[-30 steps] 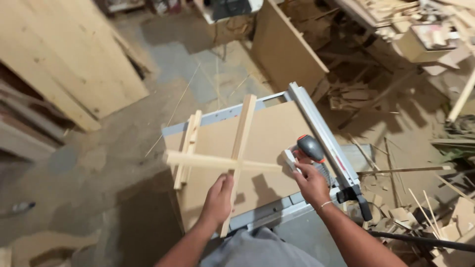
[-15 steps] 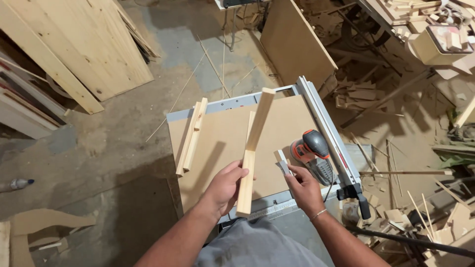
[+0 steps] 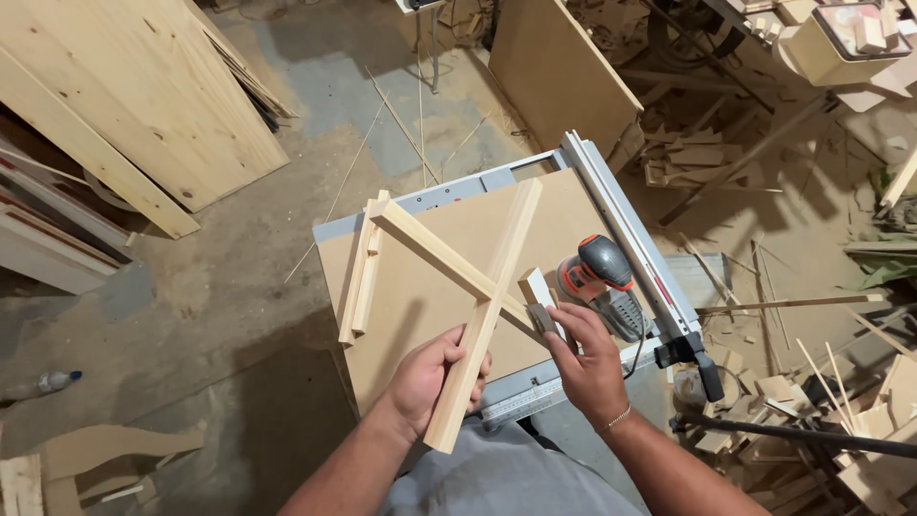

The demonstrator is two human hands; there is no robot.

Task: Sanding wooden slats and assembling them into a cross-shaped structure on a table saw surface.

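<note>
Very little here counts as packaging, labels, signs or screens. At about eight o'clock, near the left edge on the concrete floor, lies a small clear plastic bottle [image 3: 40, 384] on its side, its cap end blue; whether it carries a label cannot be told. At about one o'clock, in the top right corner, a pale boxy wooden piece carries a flat rectangular panel [image 3: 853, 27] with a reddish border and a light middle; it is too small and tilted to tell whether it is a label or a screen.

Crossed wooden slats [image 3: 478, 287] in both hands.
</note>
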